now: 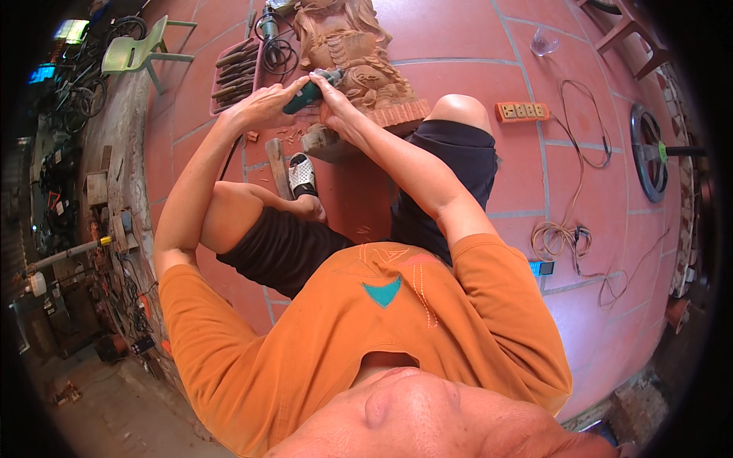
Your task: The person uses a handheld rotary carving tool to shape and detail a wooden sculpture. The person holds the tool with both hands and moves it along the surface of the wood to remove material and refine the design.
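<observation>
A reddish-brown wood carving (340, 49) with deep relief lies on the floor in front of me, its near end by my knees. Both my hands meet at its near left side around a green die grinder (304, 98) with a silver nose. My left hand (266, 107) is closed on the rear of the tool's body. Closer to the nose, my right hand (330, 105) grips it from the right. The silver nose points at the carved surface; whether the tip touches the wood is too small to tell. The fingers partly hide the tool.
Left of the carving are a pink tray (238, 75) of chisels and another corded power tool (269, 29). A wooden bar (277, 169) lies beside my sandalled foot. To the right are an orange power strip (522, 112), coiled cable (561, 240), a glass (544, 42) and a phone-like device (542, 269).
</observation>
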### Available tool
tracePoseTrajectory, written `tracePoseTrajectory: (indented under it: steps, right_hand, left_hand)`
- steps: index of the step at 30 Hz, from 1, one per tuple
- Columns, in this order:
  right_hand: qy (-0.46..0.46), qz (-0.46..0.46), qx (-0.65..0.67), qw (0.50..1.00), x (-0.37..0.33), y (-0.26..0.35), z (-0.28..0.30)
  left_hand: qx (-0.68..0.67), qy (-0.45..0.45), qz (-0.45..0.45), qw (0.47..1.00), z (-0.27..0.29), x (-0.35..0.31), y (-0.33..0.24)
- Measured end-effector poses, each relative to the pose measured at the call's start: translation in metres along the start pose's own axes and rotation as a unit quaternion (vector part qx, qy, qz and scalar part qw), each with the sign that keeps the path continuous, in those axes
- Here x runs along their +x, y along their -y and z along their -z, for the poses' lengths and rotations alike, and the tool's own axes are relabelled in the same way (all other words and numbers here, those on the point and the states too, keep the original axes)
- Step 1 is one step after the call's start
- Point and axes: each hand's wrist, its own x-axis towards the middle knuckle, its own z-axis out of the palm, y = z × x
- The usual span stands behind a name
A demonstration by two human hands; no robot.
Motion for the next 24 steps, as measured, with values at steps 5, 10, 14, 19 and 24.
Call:
tracePoseTrajectory:
  steps: [5, 10, 14, 19, 24]
  right_hand:
    - [0.003, -0.008, -0.016, 1.000, -0.004, 0.001, -0.001]
    - [0.018, -0.019, -0.014, 1.000, -0.007, 0.000, -0.001]
    - [0.016, -0.023, -0.011, 1.000, -0.010, -0.002, -0.002]
    - [0.011, -0.024, -0.010, 1.000, -0.015, -0.003, -0.005]
    - [0.006, -0.017, -0.009, 1.000, -0.018, -0.004, -0.005]
  left_hand:
    - [-0.001, -0.004, -0.001, 1.000, 0.001, -0.003, -0.004]
    - [-0.005, -0.001, 0.000, 1.000, 0.004, -0.008, -0.007]
    - [-0.001, 0.008, 0.005, 1.000, 0.005, -0.011, -0.009]
    - [0.002, 0.013, 0.016, 1.000, 0.007, -0.016, -0.014]
    - [-0.008, 0.011, 0.010, 1.000, 0.007, -0.017, -0.017]
